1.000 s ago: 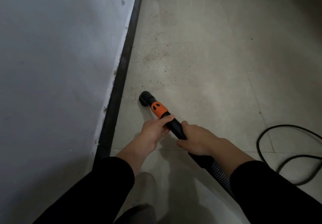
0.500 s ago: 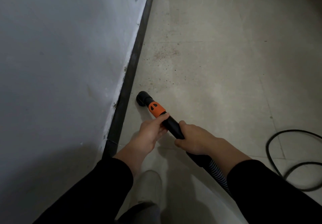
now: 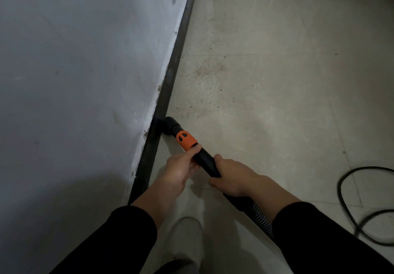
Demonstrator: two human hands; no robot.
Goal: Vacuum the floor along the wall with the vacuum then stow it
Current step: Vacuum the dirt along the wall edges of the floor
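under right hand (image 3: 232,179), vacuum hose (image 3: 261,220) partly hidden.

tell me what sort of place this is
Probably a bare indoor room, perhaps recently built or renovated: a roughly plastered white wall with a dark baseboard, a pale tiled floor strewn with brown grit, and a vacuum wand at the edge.

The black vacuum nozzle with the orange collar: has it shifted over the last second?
Yes. The black vacuum nozzle has moved left, closing the gap to the dark baseboard strip, and now reaches it.
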